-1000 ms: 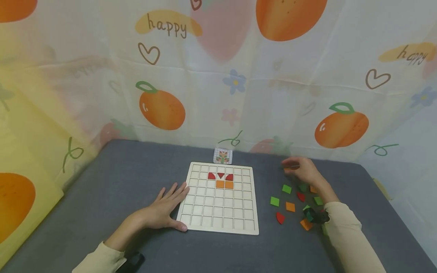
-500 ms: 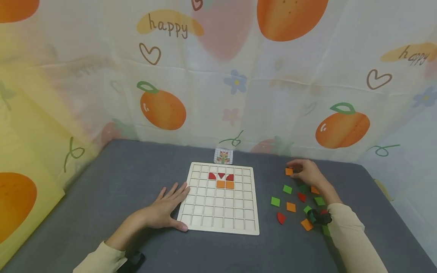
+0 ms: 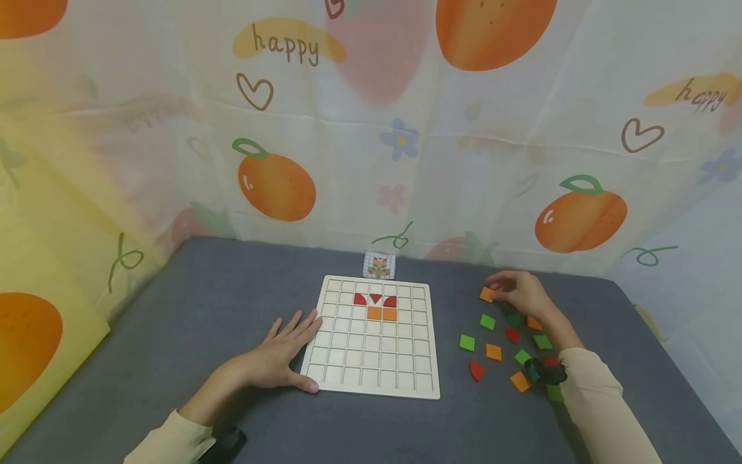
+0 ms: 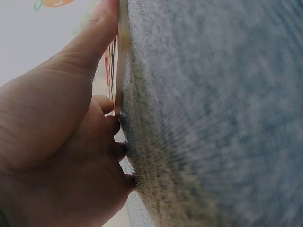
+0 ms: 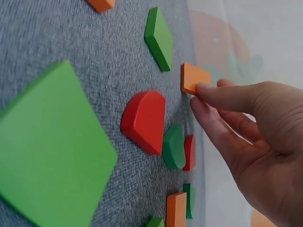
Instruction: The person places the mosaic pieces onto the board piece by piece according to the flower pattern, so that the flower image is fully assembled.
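Note:
My left hand (image 3: 278, 354) lies with its fingers spread at the left edge of a pale gridded board (image 3: 371, 380), thumb at the near corner. On the board, red pieces (image 3: 390, 301) form a row above two orange square tiles (image 3: 374, 313). To the right of the board, my right hand (image 3: 522, 293) pinches an orange square tile (image 3: 486, 294). The right wrist view shows thumb and finger at one corner of that orange tile (image 5: 193, 78). In the left wrist view, the thumb (image 4: 87, 45) presses along the board's edge.
A small pattern card (image 3: 379, 265) lies behind the board. Loose green tiles (image 3: 467, 342), orange tiles (image 3: 494, 352) and red pieces (image 3: 476, 370) are scattered below the right hand. A fruit-print cloth (image 3: 348, 161) hangs behind the grey table (image 3: 232, 277).
My right hand has shifted slightly right, and the orange tile, partly hidden before, shows beside its fingertips. That tile has turned a little since half a second ago. The left hand stays put.

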Motion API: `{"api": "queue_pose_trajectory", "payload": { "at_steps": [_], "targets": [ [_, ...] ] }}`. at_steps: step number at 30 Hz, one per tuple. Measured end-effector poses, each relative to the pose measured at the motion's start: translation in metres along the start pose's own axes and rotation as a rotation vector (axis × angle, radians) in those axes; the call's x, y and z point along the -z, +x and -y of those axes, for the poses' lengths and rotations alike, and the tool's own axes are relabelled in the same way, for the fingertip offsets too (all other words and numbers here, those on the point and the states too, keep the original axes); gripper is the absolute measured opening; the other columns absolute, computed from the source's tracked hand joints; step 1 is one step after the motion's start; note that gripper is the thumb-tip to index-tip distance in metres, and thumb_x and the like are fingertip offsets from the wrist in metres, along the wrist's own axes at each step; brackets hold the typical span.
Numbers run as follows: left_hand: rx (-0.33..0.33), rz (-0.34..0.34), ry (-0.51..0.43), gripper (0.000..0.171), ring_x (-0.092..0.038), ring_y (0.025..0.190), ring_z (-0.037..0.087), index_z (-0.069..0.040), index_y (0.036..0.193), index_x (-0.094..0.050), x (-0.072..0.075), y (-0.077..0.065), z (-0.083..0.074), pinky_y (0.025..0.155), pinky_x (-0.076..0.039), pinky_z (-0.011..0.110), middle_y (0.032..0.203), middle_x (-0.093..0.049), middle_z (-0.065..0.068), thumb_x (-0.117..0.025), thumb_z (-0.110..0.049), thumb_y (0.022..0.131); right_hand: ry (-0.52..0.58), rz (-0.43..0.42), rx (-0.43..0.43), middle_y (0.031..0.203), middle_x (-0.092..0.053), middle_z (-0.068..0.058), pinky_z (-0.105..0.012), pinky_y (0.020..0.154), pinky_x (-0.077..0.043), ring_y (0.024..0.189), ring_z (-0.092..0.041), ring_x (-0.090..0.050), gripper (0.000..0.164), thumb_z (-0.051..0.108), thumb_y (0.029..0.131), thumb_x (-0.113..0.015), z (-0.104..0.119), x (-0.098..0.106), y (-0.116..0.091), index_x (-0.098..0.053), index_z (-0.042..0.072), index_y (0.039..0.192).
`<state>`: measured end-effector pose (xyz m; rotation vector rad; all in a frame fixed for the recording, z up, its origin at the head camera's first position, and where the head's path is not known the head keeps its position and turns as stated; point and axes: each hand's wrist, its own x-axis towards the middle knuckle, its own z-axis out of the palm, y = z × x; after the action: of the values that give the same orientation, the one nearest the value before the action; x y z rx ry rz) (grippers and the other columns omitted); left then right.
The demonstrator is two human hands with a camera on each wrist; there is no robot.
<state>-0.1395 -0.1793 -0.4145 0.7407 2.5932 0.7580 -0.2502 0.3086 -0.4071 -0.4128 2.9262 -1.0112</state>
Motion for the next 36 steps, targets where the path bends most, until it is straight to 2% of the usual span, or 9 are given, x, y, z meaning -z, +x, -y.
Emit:
{"api": "queue_pose_trajectory", "payload": {
  "at_steps": [4,10,16,26,30,36],
  "targets": [
    [-0.006,0.000,-0.001,0.116,0.001,0.147,0.046,0.000,0.156,-0.016,0.000,0.000,0.000,0.111,0.005,0.068,0.163,-0.007,0.019,-0.079,-0.053,0.074,0.049,0.007,-0.009,0.098,-0.072,-0.014,-0.033,0.070,-0.054,0.086,-0.024,-0.069,0.029,0.005,0.090,-0.070,0.002,-0.003,0.000,-0.068,-0.003,0.117],
    [-0.014,-0.005,-0.003,0.116,0.000,0.147,0.046,0.000,0.156,-0.016,-0.001,0.000,0.000,0.110,0.004,0.068,0.163,-0.007,0.020,-0.079,-0.053,0.074,0.084,0.017,0.005,0.098,-0.071,-0.014,-0.036,0.073,-0.055,0.086,-0.024,-0.069,0.028,0.005,0.090,-0.069,0.008,-0.007,-0.002,-0.067,-0.004,0.117],
    [-0.016,-0.008,-0.004,0.116,0.001,0.147,0.046,0.000,0.156,-0.016,-0.002,0.000,0.001,0.110,0.004,0.068,0.163,-0.007,0.019,-0.079,-0.053,0.074,0.085,0.035,0.025,0.098,-0.072,-0.014,-0.042,0.076,-0.056,0.088,-0.027,-0.069,0.031,0.007,0.090,-0.070,0.013,-0.010,-0.002,-0.067,-0.005,0.118],
    [-0.015,-0.006,-0.005,0.116,0.001,0.147,0.046,0.000,0.156,-0.016,-0.001,-0.001,0.001,0.110,0.004,0.068,0.163,-0.007,0.020,-0.079,-0.053,0.074,0.073,0.049,0.060,0.092,-0.072,-0.012,-0.032,0.071,-0.055,0.083,-0.025,-0.069,0.029,0.004,0.088,-0.072,0.026,-0.016,0.002,-0.068,-0.006,0.115],
    [-0.016,-0.004,-0.008,0.116,0.001,0.147,0.047,0.001,0.155,-0.016,-0.001,-0.001,0.001,0.110,0.004,0.068,0.163,-0.007,0.020,-0.079,-0.053,0.074,0.059,0.052,0.093,0.092,-0.071,-0.012,-0.032,0.071,-0.054,0.083,-0.025,-0.068,0.029,0.004,0.088,-0.072,0.033,-0.017,0.003,-0.068,-0.006,0.114],
    [-0.021,-0.005,-0.009,0.116,0.001,0.147,0.047,0.001,0.155,-0.016,-0.001,-0.001,0.002,0.110,0.005,0.068,0.162,-0.007,0.020,-0.079,-0.053,0.074,0.050,0.058,0.084,0.093,-0.071,-0.009,-0.037,0.074,-0.055,0.086,-0.024,-0.067,0.030,0.005,0.088,-0.072,0.043,-0.022,0.005,-0.068,-0.004,0.116]
  ]
}}
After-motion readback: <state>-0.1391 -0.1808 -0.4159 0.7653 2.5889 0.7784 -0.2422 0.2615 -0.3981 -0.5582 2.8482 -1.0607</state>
